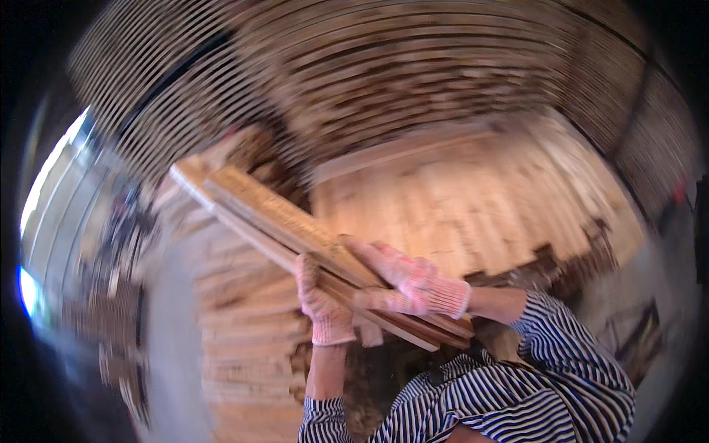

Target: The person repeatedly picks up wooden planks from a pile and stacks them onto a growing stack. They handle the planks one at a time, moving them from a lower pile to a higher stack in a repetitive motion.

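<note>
Both my hands wear pink knit gloves and carry a bundle of long thin wooden slats that slants from upper left down to lower right. My left hand grips the bundle from below near its lower end. My right hand lies flat on top of the slats, fingers stretched along them. My striped sleeves come in from the lower edge. The picture is blurred by motion.
A tall wall of stacked wooden slats fills the background. A lower flat stack of pale boards lies ahead on the right, and another pile of boards stands below left. A bright opening shows at far left.
</note>
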A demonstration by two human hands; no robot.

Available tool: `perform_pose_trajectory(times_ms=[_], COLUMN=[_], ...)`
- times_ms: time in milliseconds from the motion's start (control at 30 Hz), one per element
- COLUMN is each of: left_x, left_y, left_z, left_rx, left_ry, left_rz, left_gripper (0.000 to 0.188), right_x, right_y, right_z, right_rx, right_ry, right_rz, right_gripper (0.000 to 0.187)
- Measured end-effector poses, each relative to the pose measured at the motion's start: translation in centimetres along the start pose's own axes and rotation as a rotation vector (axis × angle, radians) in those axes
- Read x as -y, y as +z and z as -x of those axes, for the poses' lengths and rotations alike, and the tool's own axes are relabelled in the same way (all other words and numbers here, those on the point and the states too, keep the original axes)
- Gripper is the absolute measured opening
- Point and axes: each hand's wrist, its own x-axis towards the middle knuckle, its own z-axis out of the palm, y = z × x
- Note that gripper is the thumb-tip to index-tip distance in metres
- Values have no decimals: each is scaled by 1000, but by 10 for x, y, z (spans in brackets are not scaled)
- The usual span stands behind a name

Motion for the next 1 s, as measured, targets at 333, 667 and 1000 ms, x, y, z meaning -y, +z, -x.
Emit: perform_pose_trajectory(times_ms=[333, 667, 1000], left_x=[212, 351, 361], left_y=[209, 283, 273], left_z=[-42, -18, -24], left_rx=[458, 422, 430], left_ry=[-525, -767, -830], left_rz=[85, 18, -10], left_gripper=[69, 82, 87], right_x=[-187, -395, -460], right_y=[-199, -417, -414], right_z=[166, 308, 256], right_rx=[-546, -690, -631], right_ry=[397, 918, 817], right_rz=[183, 537, 567], right_gripper=[85, 64, 47])
